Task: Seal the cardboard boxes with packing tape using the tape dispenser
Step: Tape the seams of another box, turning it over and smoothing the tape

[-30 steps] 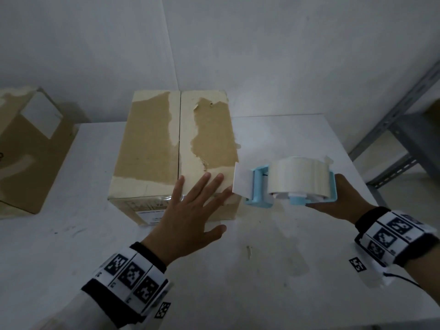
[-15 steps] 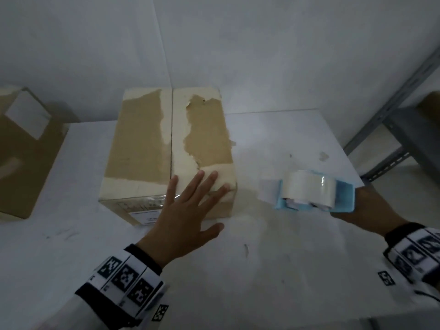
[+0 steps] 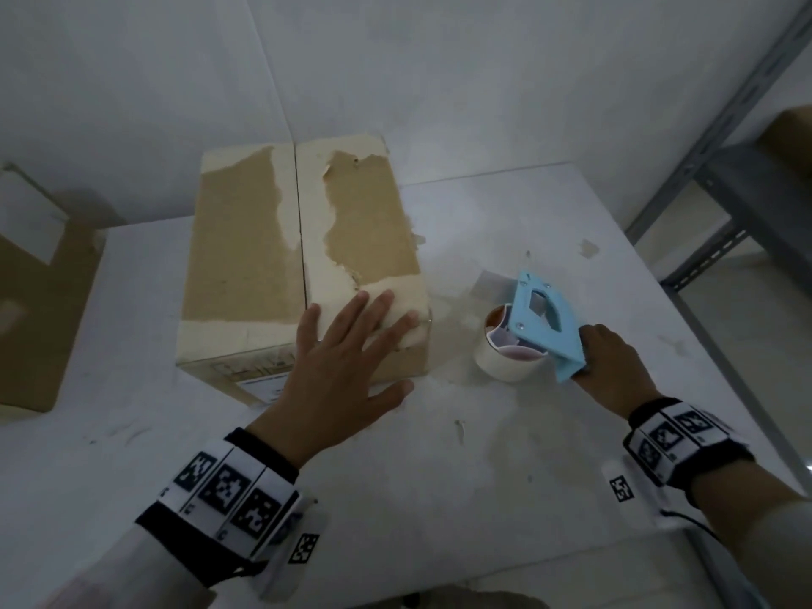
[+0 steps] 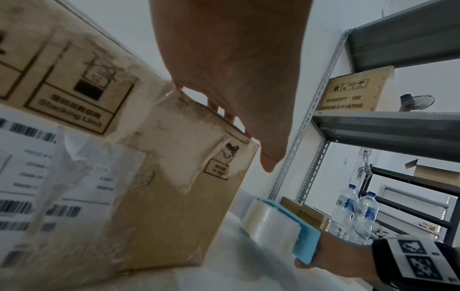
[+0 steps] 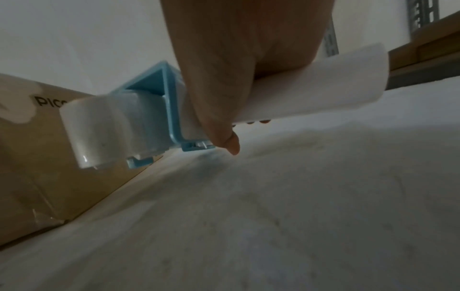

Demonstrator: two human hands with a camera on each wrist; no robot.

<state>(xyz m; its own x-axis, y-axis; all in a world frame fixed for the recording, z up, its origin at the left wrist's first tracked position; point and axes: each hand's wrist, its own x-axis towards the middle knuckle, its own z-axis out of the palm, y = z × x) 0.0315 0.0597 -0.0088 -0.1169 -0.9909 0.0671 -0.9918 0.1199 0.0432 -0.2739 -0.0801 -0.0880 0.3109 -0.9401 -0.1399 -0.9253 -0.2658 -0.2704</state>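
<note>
A worn cardboard box (image 3: 272,257) stands on the white table, its two top flaps meeting at a centre seam. My left hand (image 3: 347,358) lies flat with straight fingers on the box's near right corner, and the left wrist view shows those fingers (image 4: 221,110) over the box (image 4: 154,177) edge. My right hand (image 3: 615,371) grips the handle of a light blue tape dispenser (image 3: 540,323) loaded with a clear tape roll (image 3: 509,362), low over the table just right of the box. Close up, the right hand (image 5: 224,82) wraps the dispenser (image 5: 159,102) and its white handle.
A second cardboard box (image 3: 39,309) sits at the table's left edge. A grey metal shelf rack (image 3: 720,178) stands to the right, holding a box (image 4: 353,92) and water bottles (image 4: 358,214). The white table (image 3: 505,476) ends near the rack.
My right hand has lowered the tape dispenser from in front of the box down to the table on the right, turning it on its side. My left hand stays on the box corner.
</note>
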